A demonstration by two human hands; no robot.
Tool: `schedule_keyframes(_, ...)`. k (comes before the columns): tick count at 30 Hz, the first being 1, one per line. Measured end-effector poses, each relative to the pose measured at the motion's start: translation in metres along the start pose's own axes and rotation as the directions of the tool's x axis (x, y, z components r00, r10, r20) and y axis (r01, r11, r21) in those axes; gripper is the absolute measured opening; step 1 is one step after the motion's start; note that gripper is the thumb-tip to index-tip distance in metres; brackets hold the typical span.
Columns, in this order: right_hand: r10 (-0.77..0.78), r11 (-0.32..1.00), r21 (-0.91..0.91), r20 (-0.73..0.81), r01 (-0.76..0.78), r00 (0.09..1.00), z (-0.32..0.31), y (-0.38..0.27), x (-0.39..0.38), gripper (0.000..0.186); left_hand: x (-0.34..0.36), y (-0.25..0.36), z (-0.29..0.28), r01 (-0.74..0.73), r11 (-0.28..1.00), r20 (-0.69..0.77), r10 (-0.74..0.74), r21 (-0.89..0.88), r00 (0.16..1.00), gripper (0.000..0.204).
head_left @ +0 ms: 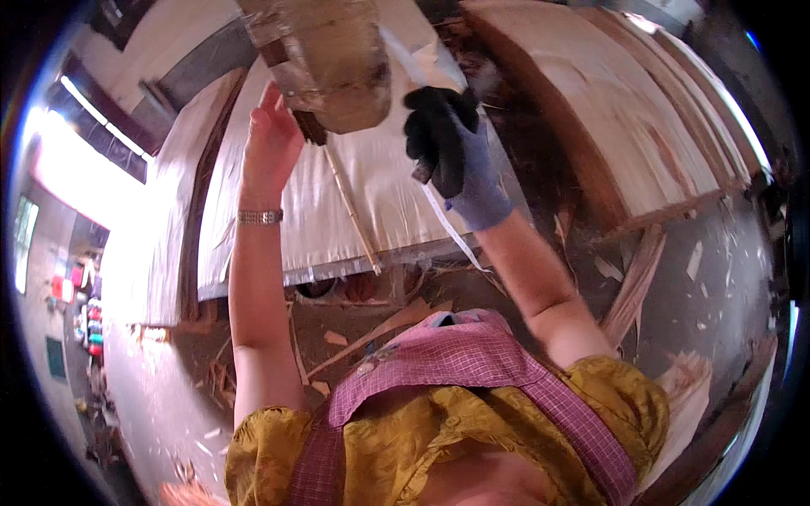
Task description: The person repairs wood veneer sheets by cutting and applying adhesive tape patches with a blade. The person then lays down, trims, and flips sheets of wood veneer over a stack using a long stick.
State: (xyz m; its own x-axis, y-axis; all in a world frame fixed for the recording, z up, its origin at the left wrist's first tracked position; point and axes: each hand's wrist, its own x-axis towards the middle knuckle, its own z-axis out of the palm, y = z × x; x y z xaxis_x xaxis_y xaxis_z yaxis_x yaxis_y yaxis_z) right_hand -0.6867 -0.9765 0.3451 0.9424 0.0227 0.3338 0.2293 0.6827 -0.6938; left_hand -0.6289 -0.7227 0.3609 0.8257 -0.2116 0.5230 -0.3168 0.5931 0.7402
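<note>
The right hand point(447, 139), in a black and blue-grey glove point(479, 181), is curled into a closed grip around a small dark piece point(422, 172) whose end sticks out low on the left side of the fist. A narrow white strip point(450, 226) runs from just below that end, slanting near and to the right until it passes the near edge of the pale wood sheets point(291, 207). The left hand point(272, 139) is bare, its grip loose and holding nothing that shows, with the fingers pointing far; a metal wristband point(259, 217) circles the wrist. Between the two hands and a little farther off is a bulky brown bundle point(342, 67) with a glossy, wrapped-looking surface, partly blurred; the left fingertips are beside its left side, though I cannot tell whether they touch it. From beneath its near end a thin tan stick point(350, 198) reaches toward the near edge of the sheets. To the left lies another stack of wood sheets point(164, 219), and well apart on the far right a thick pile of broad boards point(612, 118). Wood scraps point(637, 282) are strewn over the grey floor point(721, 282) to the right. Nearest of all are a pink checked apron point(439, 358) and a mustard shirt point(422, 430).
</note>
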Motion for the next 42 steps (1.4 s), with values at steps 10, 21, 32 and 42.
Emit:
schedule_keyframes(10,-0.206,0.943,0.16,-0.408,0.292,0.89,-0.006,0.072,-0.057,0.022,-0.053,-0.045,0.02,0.315,0.861,0.371,-0.466,0.399,0.803,0.049)
schedule_keyframes(21,-0.264,0.15,0.953,-0.22,0.265,0.939,-0.036,0.065,-0.114,0.024,-0.065,-0.086,0.15,0.37,0.927,0.345,-0.369,0.066,0.863,0.035)
schedule_keyframes(32,0.202,0.731,-0.619,-0.205,-0.286,0.958,0.056,0.195,-0.096,0.045,-0.153,-0.022,-0.099,0.651,0.734,-0.006,-0.663,0.193,0.749,0.06)
schedule_keyframes(42,0.716,0.641,-0.449,0.061,-0.622,0.695,0.157,0.44,-0.025,0.046,-0.213,0.057,-0.369,0.682,0.714,-0.309,-0.621,0.156,0.721,0.018)
